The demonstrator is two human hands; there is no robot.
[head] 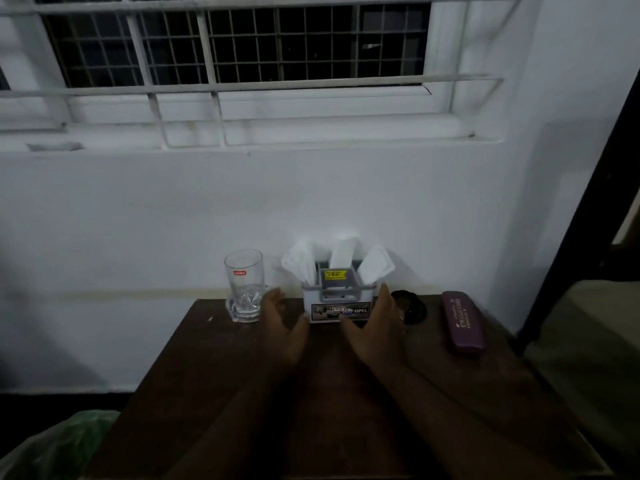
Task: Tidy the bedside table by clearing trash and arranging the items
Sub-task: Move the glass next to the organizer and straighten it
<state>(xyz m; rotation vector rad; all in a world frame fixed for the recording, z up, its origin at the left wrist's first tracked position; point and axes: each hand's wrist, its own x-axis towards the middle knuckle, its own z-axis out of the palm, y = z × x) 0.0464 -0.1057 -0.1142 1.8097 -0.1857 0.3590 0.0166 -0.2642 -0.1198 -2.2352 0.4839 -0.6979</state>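
A grey napkin holder (339,299) with white tissues standing up in it sits at the back of the dark wooden bedside table (332,403), against the wall. My left hand (282,327) is open just left of the holder, thumb near its lower left corner. On the holder's other side my right hand (379,327) is open, fingers beside its right wall and thumb near its front. Whether either hand touches it is unclear. A clear glass mug (244,285) with a red label stands left of my left hand.
A coiled black item (412,306) lies right of the holder, partly behind my right hand. A purple spectacle case (462,323) lies near the right edge. A green-lined bin (65,441) sits low left. A dark frame and bedding stand at the right.
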